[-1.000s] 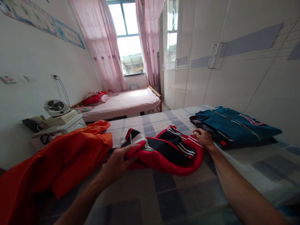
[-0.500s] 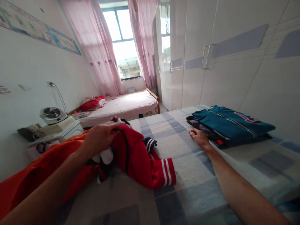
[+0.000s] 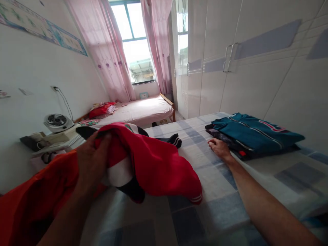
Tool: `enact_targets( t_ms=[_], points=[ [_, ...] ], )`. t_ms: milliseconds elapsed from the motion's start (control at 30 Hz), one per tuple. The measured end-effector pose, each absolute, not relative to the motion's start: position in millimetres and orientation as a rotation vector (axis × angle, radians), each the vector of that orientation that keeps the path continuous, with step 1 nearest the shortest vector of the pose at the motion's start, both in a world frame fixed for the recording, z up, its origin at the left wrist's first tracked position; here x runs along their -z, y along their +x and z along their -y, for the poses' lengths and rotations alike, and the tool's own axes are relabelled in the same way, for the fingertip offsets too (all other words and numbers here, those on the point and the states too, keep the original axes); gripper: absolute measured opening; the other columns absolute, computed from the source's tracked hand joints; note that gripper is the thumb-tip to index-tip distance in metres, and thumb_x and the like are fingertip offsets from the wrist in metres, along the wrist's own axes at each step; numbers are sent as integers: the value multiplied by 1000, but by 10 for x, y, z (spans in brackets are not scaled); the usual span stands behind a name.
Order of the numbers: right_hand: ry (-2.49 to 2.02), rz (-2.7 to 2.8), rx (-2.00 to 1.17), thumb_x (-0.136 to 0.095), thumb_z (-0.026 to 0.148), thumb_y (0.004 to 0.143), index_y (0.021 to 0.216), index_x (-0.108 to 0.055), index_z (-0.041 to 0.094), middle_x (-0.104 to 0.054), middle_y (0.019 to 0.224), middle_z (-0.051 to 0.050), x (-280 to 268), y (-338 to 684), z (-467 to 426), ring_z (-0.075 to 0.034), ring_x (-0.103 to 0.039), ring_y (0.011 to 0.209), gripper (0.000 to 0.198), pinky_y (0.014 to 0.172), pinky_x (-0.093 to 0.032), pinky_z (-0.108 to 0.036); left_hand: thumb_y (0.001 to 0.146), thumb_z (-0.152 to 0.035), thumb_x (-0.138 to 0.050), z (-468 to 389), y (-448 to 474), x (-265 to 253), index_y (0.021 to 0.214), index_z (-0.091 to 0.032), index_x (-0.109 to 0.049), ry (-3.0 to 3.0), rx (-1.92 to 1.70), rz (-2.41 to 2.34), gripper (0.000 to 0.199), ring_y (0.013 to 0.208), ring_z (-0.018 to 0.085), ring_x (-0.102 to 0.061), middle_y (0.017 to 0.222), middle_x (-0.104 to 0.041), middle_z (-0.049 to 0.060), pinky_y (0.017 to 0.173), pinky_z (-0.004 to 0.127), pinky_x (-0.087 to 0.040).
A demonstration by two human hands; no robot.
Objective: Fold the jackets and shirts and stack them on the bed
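Observation:
My left hand (image 3: 93, 160) grips a red, white and black jacket (image 3: 159, 164) and holds part of it up off the bed. Its sleeve with white-striped cuff hangs down to the right, and a dark striped edge shows behind it. Under my left forearm lies an orange garment (image 3: 51, 191). My right hand (image 3: 219, 148) rests on the checked bedsheet with its fingers curled in and nothing visible in them. Just beyond it is a pile of folded clothes, topped by a teal zip jacket (image 3: 256, 131); a dark garment (image 3: 220, 135) sticks out beneath.
The bed's checked sheet (image 3: 187, 218) spreads in front of me. A second bed (image 3: 146, 109) stands below the window. At left, a small fan (image 3: 57, 121) sits on a cabinet near the wall. White wardrobe doors (image 3: 256, 82) rise along the right side.
My left hand has drawn back to the left and turned, lifting the red jacket so that it spreads out and its cuff swings right. My right hand stays almost in place.

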State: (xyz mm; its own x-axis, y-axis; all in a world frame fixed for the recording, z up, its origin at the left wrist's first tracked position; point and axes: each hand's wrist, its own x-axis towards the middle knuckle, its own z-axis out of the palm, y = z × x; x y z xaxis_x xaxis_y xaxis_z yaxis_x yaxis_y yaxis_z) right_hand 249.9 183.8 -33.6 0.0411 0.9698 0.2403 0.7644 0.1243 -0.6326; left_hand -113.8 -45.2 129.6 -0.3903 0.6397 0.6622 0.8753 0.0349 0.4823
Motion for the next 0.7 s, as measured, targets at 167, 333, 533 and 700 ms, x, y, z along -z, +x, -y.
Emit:
enact_targets(
  t_ms=[167,333,533,700],
  points=[
    [-1696,1778,-415,-48,28,76,89,-69,20,-69,76,-3,359,2506,-1856,-17,-60,70,25,63,-38,-26,58,-63,-67,468,-704,-644,143,-22,-33,-2316,301,2122,101,121,38,-48,135,-48,17,95,49,-41],
    [-1685,1788,-399,-48,28,76,89,-69,20,-70,79,-4,367,2517,-1857,-18,-61,72,26,63,-39,-26,62,-48,-68,234,-452,-235,146,-18,-23,-2210,135,2159,100,109,34,-56,120,-58,18,84,40,-47],
    [-1685,1802,-398,-48,29,76,88,-69,21,-69,72,-3,360,2534,-1860,-19,-62,67,26,61,-41,-27,77,-33,-54,-128,-774,-933,125,-25,-52,-1945,259,2161,48,93,26,-63,100,-64,8,73,32,-46],
    [-1726,1822,-374,-50,30,75,89,-70,22,-69,75,-3,383,2546,-1905,-20,-62,69,26,61,-41,-27,83,-41,-48,150,-1384,-2058,123,-16,-51,-1373,516,1964,47,103,31,-56,106,-56,9,83,40,-44]
  ],
)
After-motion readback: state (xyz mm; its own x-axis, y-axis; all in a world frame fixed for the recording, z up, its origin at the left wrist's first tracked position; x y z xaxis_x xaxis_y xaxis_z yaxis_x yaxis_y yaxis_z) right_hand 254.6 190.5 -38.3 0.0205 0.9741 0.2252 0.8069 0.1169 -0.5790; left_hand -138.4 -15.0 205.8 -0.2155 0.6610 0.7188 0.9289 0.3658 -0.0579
